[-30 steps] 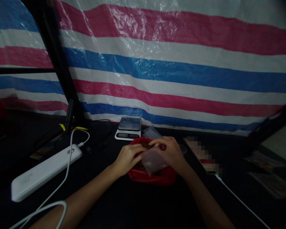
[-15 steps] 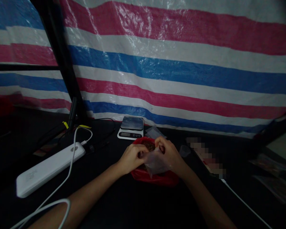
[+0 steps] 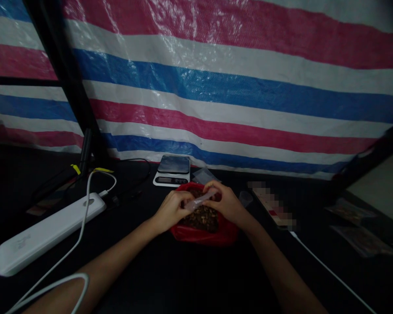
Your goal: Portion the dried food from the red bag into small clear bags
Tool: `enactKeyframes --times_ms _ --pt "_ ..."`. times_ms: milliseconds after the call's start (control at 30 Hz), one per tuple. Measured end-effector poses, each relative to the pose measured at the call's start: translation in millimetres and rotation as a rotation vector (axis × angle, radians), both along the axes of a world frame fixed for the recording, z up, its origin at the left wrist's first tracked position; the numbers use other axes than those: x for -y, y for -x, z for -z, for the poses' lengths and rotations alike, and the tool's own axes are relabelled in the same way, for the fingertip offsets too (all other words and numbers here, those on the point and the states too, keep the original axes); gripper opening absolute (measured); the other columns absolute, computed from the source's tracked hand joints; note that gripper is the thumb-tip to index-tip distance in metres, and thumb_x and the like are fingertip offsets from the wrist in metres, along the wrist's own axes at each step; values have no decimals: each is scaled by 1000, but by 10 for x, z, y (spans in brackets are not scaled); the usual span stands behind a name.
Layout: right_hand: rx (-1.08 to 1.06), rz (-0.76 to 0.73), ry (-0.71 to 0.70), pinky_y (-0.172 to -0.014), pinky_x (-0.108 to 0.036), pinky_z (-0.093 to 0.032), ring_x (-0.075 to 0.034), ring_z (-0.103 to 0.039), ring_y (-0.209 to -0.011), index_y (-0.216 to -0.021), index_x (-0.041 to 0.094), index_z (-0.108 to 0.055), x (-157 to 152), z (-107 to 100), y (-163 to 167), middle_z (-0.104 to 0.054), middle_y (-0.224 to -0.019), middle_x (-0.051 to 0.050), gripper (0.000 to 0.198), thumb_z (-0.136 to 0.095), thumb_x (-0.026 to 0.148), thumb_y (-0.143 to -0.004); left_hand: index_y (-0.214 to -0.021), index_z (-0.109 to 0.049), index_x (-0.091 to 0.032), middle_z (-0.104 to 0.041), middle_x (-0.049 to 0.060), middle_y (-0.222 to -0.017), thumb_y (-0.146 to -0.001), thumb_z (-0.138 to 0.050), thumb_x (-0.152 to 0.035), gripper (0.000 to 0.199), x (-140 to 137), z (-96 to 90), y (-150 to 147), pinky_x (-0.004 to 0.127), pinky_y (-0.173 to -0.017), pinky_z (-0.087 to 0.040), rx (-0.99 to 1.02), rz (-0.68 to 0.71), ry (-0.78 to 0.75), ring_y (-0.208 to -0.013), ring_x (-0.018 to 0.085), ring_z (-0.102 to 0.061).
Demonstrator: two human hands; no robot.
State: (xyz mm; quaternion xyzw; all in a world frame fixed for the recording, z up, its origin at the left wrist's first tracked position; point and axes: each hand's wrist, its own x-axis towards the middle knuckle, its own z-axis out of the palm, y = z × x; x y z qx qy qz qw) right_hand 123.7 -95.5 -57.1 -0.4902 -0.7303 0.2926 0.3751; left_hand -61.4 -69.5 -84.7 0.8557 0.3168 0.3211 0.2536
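A small clear plastic bag (image 3: 199, 201) is stretched between my two hands. My left hand (image 3: 170, 210) pinches its left end, and my right hand (image 3: 227, 204) grips the right end with fingers curled. Below them sits a red plastic bag (image 3: 199, 236), its mouth spread wide, holding a heap of brown dried bits (image 3: 201, 218), perhaps seeds or chopped herbs. The clear bag is tilted nearly edge-on, so whether anything is inside cannot be seen.
Behind the red bag stands a digital kitchen scale (image 3: 172, 170), with flat clear bags (image 3: 205, 175) beside it. A small clear cup (image 3: 245, 199) and a blurred-out phone-like object (image 3: 271, 205) lie right. Filled packets (image 3: 360, 240) are far right; a white power bank (image 3: 50, 233) with cable is left.
The clear bag hung down over the red bag and now is turned up edge-on, uncovering the brown bits. The whole view has shifted slightly, with things appearing further left.
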Motion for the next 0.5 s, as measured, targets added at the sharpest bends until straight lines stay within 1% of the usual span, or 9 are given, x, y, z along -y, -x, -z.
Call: enactKeyframes --times_ms 67,167,233,300,433,500 --pt "-31 -5 5 -51 -20 -34 -9 -46 -53 -78 20 -48 9 19 22 -48 -57 8 19 -63 23 -66 -70 -60 -16 -53 -3 -59 -76 -51 -25 14 -3 22 -8 20 -52 -33 -1 -5 -15 -54 11 -48" --pt "-18 -5 0 -51 -19 -33 -8 -46 -53 -77 20 -47 24 33 54 -48 -56 9 18 -62 20 -66 -74 -61 -16 -57 -1 -65 -78 -50 -28 17 7 19 -11 20 -55 -35 13 -2 -26 -58 12 -51" --pt "2 -9 -5 -51 -19 -33 -8 -47 -53 -77 20 -48 28 36 63 -49 -56 9 19 -62 18 -65 -74 -61 -16 -58 0 -67 -81 -47 -29 21 24 -11 -11 20 -57 -36 16 16 4 -60 12 -52" --pt "1 -10 -5 -51 -19 -34 -8 -48 -52 -77 20 -47 26 37 60 -51 -56 9 20 -63 18 -64 -72 -61 -15 -57 -1 -64 -83 -45 -31 25 41 -57 -11 19 -55 -36 20 30 61 -59 11 -52" --pt "-26 -14 2 -54 -21 -37 -9 -53 -54 -87 21 -48 25 19 31 -57 -60 8 24 -62 23 -68 -70 -59 -13 -53 -2 -59 -83 -44 -32 27 46 -135 -7 17 -51 -35 48 41 164 -53 9 -49" --pt "-22 -20 -24 -62 -24 -40 -11 -57 -62 -95 21 -49 31 -13 19 -61 -68 5 28 -61 27 -70 -68 -58 -13 -52 -3 -56 -83 -44 -34 30 34 -135 -4 17 -48 -35 53 37 204 -49 8 -47"
